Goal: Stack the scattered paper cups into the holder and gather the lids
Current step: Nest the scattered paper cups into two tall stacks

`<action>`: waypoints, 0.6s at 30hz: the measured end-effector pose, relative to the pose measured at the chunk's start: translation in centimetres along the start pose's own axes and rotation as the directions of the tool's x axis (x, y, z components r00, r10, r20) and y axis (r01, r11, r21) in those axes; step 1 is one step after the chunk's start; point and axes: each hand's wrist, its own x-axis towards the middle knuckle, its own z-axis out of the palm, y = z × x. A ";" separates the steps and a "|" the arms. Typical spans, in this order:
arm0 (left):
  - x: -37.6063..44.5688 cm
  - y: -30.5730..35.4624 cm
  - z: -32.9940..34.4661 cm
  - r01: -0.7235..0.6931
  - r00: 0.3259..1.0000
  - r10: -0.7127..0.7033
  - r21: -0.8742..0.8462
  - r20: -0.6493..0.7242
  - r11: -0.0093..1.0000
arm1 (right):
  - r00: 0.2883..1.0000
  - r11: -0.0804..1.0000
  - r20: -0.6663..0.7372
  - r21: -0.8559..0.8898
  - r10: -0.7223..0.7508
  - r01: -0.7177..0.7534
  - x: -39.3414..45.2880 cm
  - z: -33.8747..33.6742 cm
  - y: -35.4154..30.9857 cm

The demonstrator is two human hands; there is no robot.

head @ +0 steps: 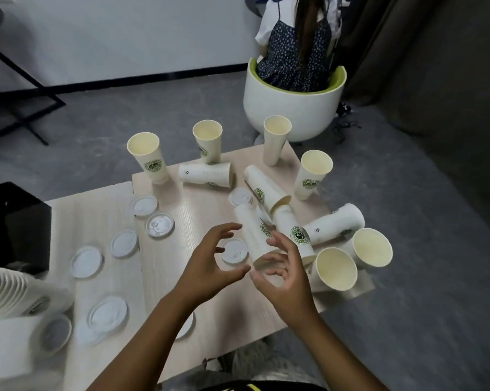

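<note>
Two bare hands sit over the near middle of the pale wood-grain table [204,193], and I take that table as my reference. My left hand [210,261] is spread, fingers curved apart, thumb reaching toward the right, holding nothing. My right hand [283,275] has its fingers loosely curled beside the mouth end of a lying paper cup [252,235]; whether they touch it I cannot tell.

More cups lie on their sides toward the table's right edge, two with open mouths [336,269] facing me. Four upright cups [147,156] stand along the far edge. White lids [159,224] are scattered flat across the left half, one small lid [234,251] just beyond my left hand. At the near-left corner a blurred nested stack of cups [4,294] lies sideways, with another lying cup [21,342] in front of it. A black box [15,221] stands at the left edge.

Beyond the far edge is grey carpet [125,114], a white wall with a dark baseboard, and a black metal frame [21,108] far left. A seated person [297,40] occupies a white tub chair [291,103] with green lining past the far-right corner. A dark curtain [435,52] hangs to the right.
</note>
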 end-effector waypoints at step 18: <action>0.6 4.3 11.6 -0.113 0.965 0.136 -0.109 0.224 0.988 | 0.908 0.982 -0.404 -0.185 -0.114 0.041 -5.5 -17.9 0.0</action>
